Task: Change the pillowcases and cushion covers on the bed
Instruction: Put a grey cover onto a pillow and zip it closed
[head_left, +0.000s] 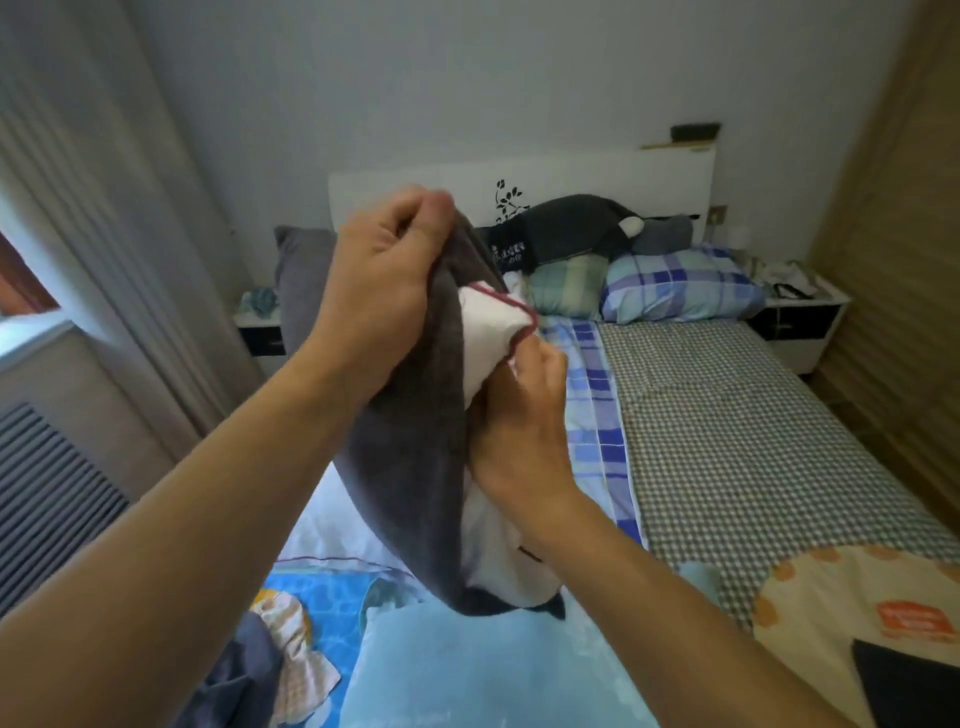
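- Nearest the camera, my two bare forearms reached forward over the blue printed quilt (467, 670) at the foot end of the bed, both converging on one cushion held up in the air between them.
- The dark grey plush cushion cover (410, 483) hung with its long axis close to upright, leaning a little left at the top; its lower corner dangled just above the quilt without clearly touching it.
- My left hand (379, 280) was uppermost, fingers curled and pinching the cover's top edge, so it carried the weight.
- My right hand (519, 415) sat lower and to the right, against the open side; its fingers gripped at the red-piped mouth where the white inner cushion (488, 332) bulged out.
- The opening faced right and away from me, so the right hand was the nearer one to the insert. I judged the coming pull would run rightward out of that mouth while the left held the cover back.
- Well beyond, at the white headboard (571, 176), lay a blue checked pillow (680, 286) and a second grey cushion (301, 291), both apart from my hands.
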